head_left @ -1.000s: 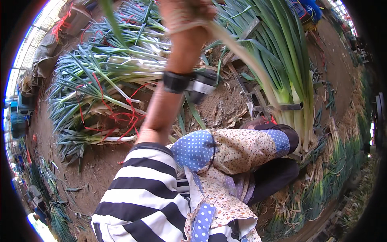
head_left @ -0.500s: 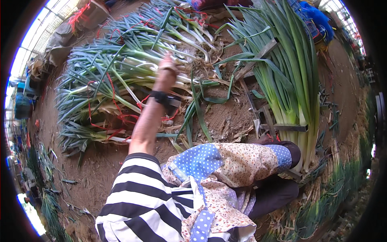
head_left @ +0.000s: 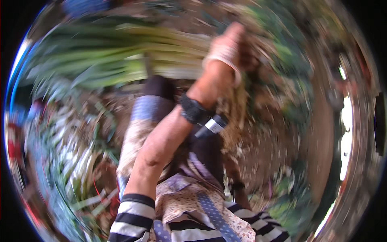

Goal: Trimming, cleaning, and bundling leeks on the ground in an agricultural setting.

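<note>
Head view, blurred — left hand (head_left: 231, 50) gripped the leek bundle (head_left: 121, 56), stalks running leftward; right hand unseen.

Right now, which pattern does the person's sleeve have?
Black and white stripes on the sleeve, head view.

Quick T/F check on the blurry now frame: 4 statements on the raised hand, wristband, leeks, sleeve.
1. The left hand is raised at the root end of a bundle of long green leeks. True.
2. The left forearm is bare of any strap. False: a black wristband circles it, with a small dark device attached.
3. The sleeve is striped black and white. True.
4. The leeks stand upright. False: they lie across the frame, leaves toward the left.
</note>
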`<control>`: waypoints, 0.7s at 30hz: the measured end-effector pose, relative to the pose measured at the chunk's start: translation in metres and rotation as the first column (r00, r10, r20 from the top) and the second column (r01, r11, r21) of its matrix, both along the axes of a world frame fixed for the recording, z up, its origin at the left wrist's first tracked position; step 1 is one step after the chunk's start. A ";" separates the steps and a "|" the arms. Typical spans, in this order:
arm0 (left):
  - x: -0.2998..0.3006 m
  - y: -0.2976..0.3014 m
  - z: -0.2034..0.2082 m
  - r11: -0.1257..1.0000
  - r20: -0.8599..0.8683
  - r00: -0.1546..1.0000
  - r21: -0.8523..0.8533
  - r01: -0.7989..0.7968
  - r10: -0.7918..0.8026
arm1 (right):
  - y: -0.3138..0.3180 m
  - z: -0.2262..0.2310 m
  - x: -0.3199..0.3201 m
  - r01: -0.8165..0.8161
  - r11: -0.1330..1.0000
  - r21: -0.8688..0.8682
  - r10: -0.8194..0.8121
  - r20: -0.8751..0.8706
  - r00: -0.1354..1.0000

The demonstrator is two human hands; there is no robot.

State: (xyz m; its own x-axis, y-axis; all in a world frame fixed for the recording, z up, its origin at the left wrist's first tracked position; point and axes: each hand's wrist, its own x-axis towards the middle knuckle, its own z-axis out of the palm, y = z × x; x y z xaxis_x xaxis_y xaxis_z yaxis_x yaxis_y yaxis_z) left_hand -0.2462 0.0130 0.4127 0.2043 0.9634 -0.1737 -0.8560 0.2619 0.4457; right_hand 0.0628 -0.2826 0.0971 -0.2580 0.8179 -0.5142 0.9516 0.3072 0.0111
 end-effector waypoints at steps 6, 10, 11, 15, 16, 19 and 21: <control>0.128 0.045 -0.086 0.979 0.009 0.997 -0.191 0.077 -0.077 | 0.061 0.003 0.029 0.562 0.821 0.101 -0.502 -0.343 0.794; 0.127 0.053 -0.080 0.995 -0.115 0.993 -0.095 0.014 -0.025 | 0.159 0.030 0.018 0.920 0.377 -0.102 -0.828 -0.482 0.286; 0.133 0.059 -0.081 0.997 -0.131 0.991 -0.080 0.018 -0.028 | 0.180 0.024 0.022 0.934 0.355 -0.026 -0.791 -0.542 0.285; 0.141 0.073 -0.091 0.977 -0.100 0.995 -0.215 0.005 -0.027 | 0.265 0.003 0.012 0.914 0.394 -0.098 -0.757 -0.598 0.263; 0.135 0.076 -0.092 0.979 -0.126 0.992 -0.205 -0.009 -0.018 | 0.286 0.008 -0.010 0.902 0.417 -0.114 -0.823 -0.468 0.322; 0.142 0.081 -0.088 0.963 -0.150 0.988 -0.270 -0.017 -0.025 | 0.318 0.002 -0.029 0.892 0.423 -0.159 -0.901 -0.183 0.394; 0.148 0.079 -0.094 0.969 -0.095 0.994 -0.243 0.035 -0.060 | 0.318 -0.007 -0.026 0.903 0.417 -0.099 -0.904 -0.151 0.401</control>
State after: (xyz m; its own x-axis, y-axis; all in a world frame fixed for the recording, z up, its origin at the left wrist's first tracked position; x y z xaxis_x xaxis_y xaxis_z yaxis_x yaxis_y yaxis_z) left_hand -0.0979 0.0923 0.3187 0.2182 0.8801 -0.4216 -0.7941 0.4113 0.4475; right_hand 0.0371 0.0354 0.0897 0.5570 0.6240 -0.5481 0.6606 -0.7328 -0.1630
